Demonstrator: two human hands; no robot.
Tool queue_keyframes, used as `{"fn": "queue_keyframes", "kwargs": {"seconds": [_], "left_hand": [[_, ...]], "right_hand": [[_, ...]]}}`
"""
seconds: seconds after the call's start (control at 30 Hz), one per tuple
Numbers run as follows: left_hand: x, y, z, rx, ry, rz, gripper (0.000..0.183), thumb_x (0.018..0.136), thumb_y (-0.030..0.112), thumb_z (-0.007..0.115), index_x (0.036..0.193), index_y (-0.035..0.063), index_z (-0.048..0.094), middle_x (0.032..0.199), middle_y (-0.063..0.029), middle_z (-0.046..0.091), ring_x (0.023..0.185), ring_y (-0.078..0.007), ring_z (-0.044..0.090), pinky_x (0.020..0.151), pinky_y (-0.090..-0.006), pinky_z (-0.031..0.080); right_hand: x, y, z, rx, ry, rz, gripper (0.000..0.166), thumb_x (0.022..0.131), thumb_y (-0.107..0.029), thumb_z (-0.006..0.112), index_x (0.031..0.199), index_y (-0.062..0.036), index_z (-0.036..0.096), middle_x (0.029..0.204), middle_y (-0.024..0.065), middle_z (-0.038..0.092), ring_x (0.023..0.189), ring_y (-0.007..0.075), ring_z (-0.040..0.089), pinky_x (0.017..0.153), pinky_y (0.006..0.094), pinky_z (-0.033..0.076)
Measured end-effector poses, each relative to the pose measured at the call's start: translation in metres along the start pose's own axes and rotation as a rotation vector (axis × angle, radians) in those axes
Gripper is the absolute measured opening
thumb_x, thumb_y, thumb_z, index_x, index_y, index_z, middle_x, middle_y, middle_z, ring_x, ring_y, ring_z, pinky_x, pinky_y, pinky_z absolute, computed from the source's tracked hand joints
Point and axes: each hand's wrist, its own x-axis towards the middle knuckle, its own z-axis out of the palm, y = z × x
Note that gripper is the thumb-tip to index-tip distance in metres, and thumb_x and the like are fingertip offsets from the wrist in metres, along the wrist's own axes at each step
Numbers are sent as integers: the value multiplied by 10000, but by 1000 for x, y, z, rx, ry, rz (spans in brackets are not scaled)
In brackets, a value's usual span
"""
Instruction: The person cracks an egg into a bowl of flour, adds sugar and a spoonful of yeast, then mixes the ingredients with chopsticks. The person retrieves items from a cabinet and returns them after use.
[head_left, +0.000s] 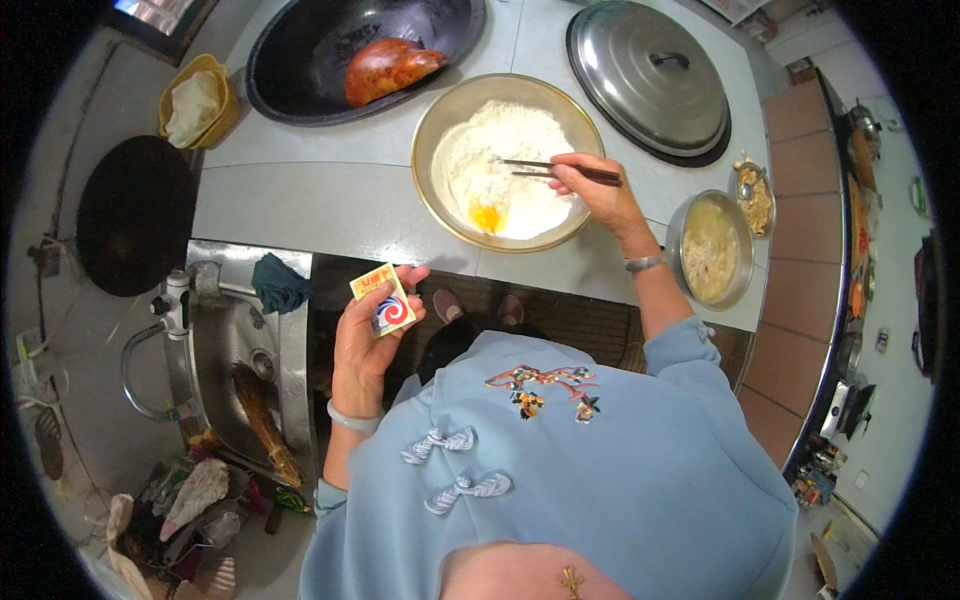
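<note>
A wide metal bowl (421, 172) stands on the counter before me, holding white flour (517, 135). One egg yolk (487, 217) lies on the flour near the bowl's front side. Over the bowl's right part, my right hand (592, 187) grips a pair of dark chopsticks (529, 163); their tips reach the flour by the middle. My left hand (371, 337), in front of the counter edge, holds a small yellow packet (384, 304) with a red and blue swirl and printed writing. The packet faces up; whether it is sealed cannot be told.
A black wok (300, 67) holding a brown gourd ladle (390, 67) sits back left. At the back right lies a metal lid (645, 75). A bowl of pale liquid (710, 251) and a smaller dish (754, 199) stand right. The sink (240, 337) with a straw brush (266, 427) is left.
</note>
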Motion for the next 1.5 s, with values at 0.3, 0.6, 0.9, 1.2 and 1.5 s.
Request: {"fn": "queue_keyframes", "kwargs": {"seconds": [0.3, 0.6, 0.9, 1.2, 1.5], "left_hand": [[8, -7, 2, -2, -2, -51, 348, 887, 87, 559, 1193, -79, 536, 1164, -253, 611, 771, -261, 679, 702, -363, 583], [8, -9, -2, 16, 27, -42, 341, 892, 97, 554, 1186, -76, 541, 1152, -251, 616, 768, -268, 672, 701, -373, 576], [11, -7, 6, 35, 23, -46, 328, 887, 81, 563, 1175, -75, 544, 1147, -254, 617, 768, -265, 671, 689, -372, 580], [15, -10, -3, 10, 24, -62, 330, 890, 88, 557, 1178, -73, 540, 1146, -255, 618, 764, -276, 681, 687, -372, 586], [22, -10, -8, 17, 24, -78, 321, 893, 99, 559, 1167, -67, 547, 1140, -252, 621, 769, -270, 685, 692, -371, 589]], "right_hand": [[-19, 4, 23, -310, -238, -318, 173, 864, -71, 636, 1006, 15, 685, 829, 79, 688, 742, 123, 632, 689, 240, 514], [-22, -19, -20, -224, 90, -171, 204, 877, -65, 615, 1045, 41, 662, 874, 92, 678, 794, 141, 652, 731, 245, 519], [4, 5, 8, -217, -17, -179, 189, 870, -96, 645, 1019, 15, 676, 905, 103, 700, 775, 145, 642, 696, 260, 510], [-4, 6, -22, -222, 161, -95, 174, 865, -79, 633, 992, 32, 677, 800, 90, 692, 692, 125, 640, 661, 260, 523], [25, -19, 12, -256, 25, -269, 217, 875, -76, 639, 1071, 14, 670, 936, 99, 693, 793, 125, 636, 707, 249, 507]]}}
